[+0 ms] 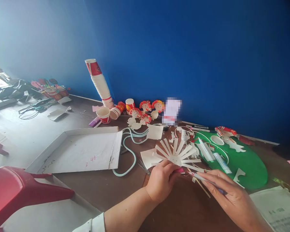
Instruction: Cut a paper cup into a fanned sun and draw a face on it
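Note:
My left hand (160,180) is closed around a small pink piece (180,170) that looks like a marker cap. My right hand (228,193) grips a slim marker (203,177) with a whitish barrel and a purple end, its tip pointing left at the pink piece. Just beyond both hands lies a paper cup cut into strips (176,160), its strips fanned out like rays and two dots drawn on its base. A thin wooden stick (203,188) slants below the marker. To the left of my left hand is a pair of scissors (143,167), partly covered by white paper (148,158).
A shallow white box (74,151) and a red stool (26,196) are at left. Stacked paper cups (100,83) lean by the blue wall. Finished paper-cup figures (145,106) lie behind. On the right, a green board (253,164) carries glue tubes (222,162) and scraps.

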`<control>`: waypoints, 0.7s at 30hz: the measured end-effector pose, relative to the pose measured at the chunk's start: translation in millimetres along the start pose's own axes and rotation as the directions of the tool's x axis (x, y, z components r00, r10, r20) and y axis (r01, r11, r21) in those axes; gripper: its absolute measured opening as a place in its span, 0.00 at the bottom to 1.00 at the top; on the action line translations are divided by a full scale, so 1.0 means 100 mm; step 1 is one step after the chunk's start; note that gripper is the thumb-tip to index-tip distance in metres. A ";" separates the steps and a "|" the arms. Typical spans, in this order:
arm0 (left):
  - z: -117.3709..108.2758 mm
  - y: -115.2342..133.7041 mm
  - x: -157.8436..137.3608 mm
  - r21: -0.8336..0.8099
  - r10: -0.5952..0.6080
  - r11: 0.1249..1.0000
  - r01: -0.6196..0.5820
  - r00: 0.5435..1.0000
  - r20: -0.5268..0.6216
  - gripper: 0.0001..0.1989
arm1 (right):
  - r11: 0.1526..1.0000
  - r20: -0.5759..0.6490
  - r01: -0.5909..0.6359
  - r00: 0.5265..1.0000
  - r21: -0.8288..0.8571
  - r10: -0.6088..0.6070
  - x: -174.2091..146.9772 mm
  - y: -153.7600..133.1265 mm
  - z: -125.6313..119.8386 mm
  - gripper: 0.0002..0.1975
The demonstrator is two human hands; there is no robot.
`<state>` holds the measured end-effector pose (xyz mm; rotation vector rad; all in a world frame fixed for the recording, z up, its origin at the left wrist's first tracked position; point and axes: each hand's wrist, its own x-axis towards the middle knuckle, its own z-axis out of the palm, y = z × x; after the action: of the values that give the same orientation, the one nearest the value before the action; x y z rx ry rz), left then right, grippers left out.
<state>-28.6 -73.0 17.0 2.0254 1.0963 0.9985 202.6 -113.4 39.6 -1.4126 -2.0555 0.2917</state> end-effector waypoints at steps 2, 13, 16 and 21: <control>0.01 -0.01 0.00 0.048 0.025 0.999 -0.025 1.000 0.011 0.10 | 1.000 0.029 -0.022 0.999 -0.006 0.022 0.00 0.00 0.00 0.12; 0.06 -0.04 -0.02 0.191 0.074 0.977 -0.092 0.992 0.100 0.11 | 0.996 0.142 -0.085 0.986 -0.002 0.085 -0.08 0.08 0.05 0.13; 0.06 -0.05 -0.02 0.197 0.084 0.975 -0.107 0.989 0.123 0.11 | 0.996 0.159 -0.091 0.983 0.015 0.087 -0.09 0.12 0.05 0.12; 0.07 -0.06 -0.04 0.180 0.091 0.976 -0.122 0.981 0.169 0.12 | 0.992 0.184 -0.103 0.979 0.074 0.088 -0.09 0.14 0.06 0.12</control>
<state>-26.7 -74.5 7.6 2.2954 1.0391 0.7913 212.2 -115.1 24.2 -1.4837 -2.0943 0.5577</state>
